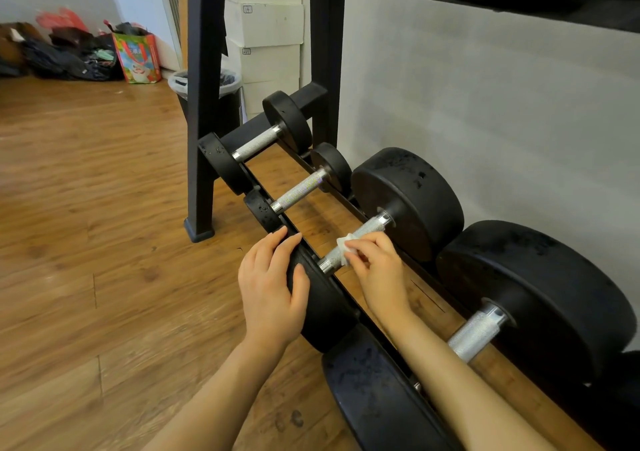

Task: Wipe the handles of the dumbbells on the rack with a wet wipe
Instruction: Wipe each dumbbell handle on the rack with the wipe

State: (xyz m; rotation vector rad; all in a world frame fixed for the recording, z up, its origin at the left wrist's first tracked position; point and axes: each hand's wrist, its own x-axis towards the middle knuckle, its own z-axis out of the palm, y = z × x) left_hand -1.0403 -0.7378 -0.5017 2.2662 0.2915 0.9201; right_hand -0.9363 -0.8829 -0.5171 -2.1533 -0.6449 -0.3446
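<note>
right hand [375,267] pinches the white wet wipe [346,248] on the knurled steel handle [353,241]; wrap and slide fully. left hand [273,284], fingers straight, steadies the black dumbbell plate [323,298] at the rack's front rail.

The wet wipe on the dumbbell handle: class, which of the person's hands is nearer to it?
Right. The right hand pinches the wet wipe against the handle. The left hand rests on that dumbbell's near weight, beside the handle.
</note>
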